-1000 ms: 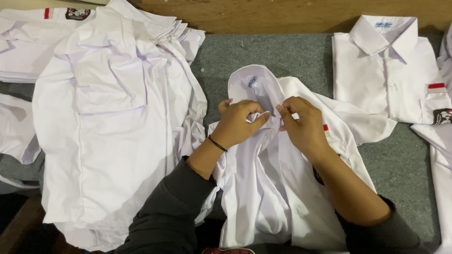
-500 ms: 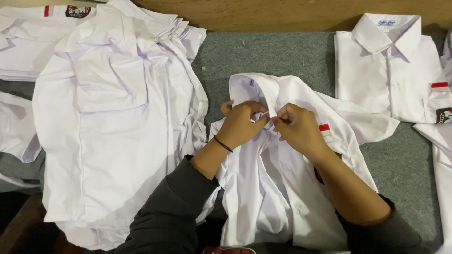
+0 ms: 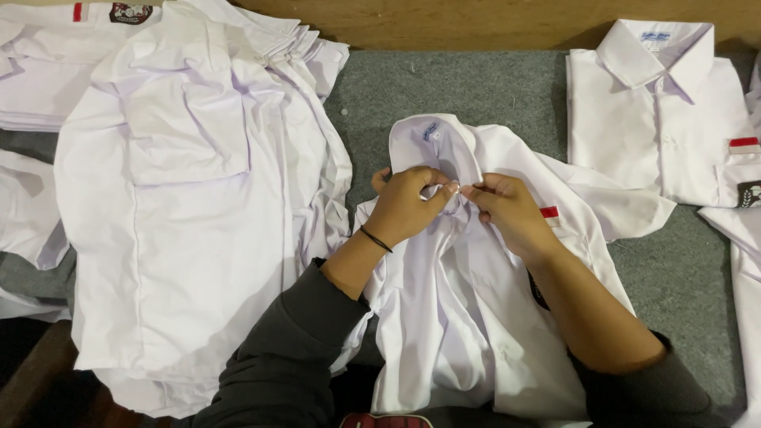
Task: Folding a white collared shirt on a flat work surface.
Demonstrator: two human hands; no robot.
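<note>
Together, both hands (image 3: 460, 202) (fingertips meeting) pinch the shirt (image 3: 476, 317) placket.

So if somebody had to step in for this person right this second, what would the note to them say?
Left hand: pinching the front of the white shirt just under its collar; a dark band sits on that wrist.
Right hand: pinching the opposite front edge, fingertips meeting the left's.
Shirt lies face up on the grey table, lower front open.
Done: a buttoned shirt lies flat at right.
Left: the pile of shirts at left, plus this shirt's front below the collar.
</note>
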